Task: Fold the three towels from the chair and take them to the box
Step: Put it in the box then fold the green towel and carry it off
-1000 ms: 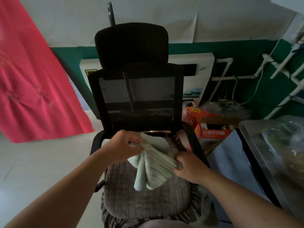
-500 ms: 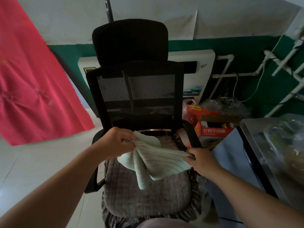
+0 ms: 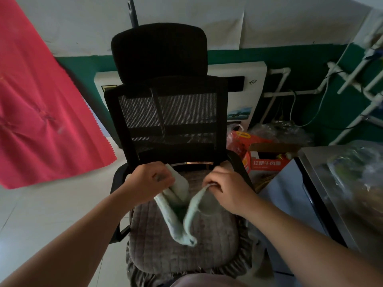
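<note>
A pale green towel [image 3: 182, 212] hangs in a V over the seat of the chair [image 3: 165, 112], held up by both hands at its two upper ends, with its lowest fold drooping down to just above the middle of the seat. The left hand [image 3: 148, 183] has its fingers curled round one end of the towel, where the cloth is bunched thick against the palm; the right hand [image 3: 227, 189] pinches the other end between thumb and curled fingers, so that a narrow strip of cloth runs down from it to the bottom of the V. The two hands are near each other but apart, with the towel's dip between them. Under the towel lies a grey-brown quilted cushion [image 3: 157, 241] with a ruffled edge, covering the whole seat (whether the towel's lowest tip touches it cannot be told). The chair is black, with a mesh back, a padded headrest and an armrest on each side. Behind its back stands a white appliance [image 3: 246, 94] against a wall that is green below and white above. To the left hangs a red cloth [image 3: 39, 100] with a zigzag-cut edge. To the right of the chair sits a red cardboard box [image 3: 267, 158] with white print, with crumpled plastic bags [image 3: 279, 131] behind it, and nearer still a metal counter [image 3: 331, 195] runs along the right side.
</note>
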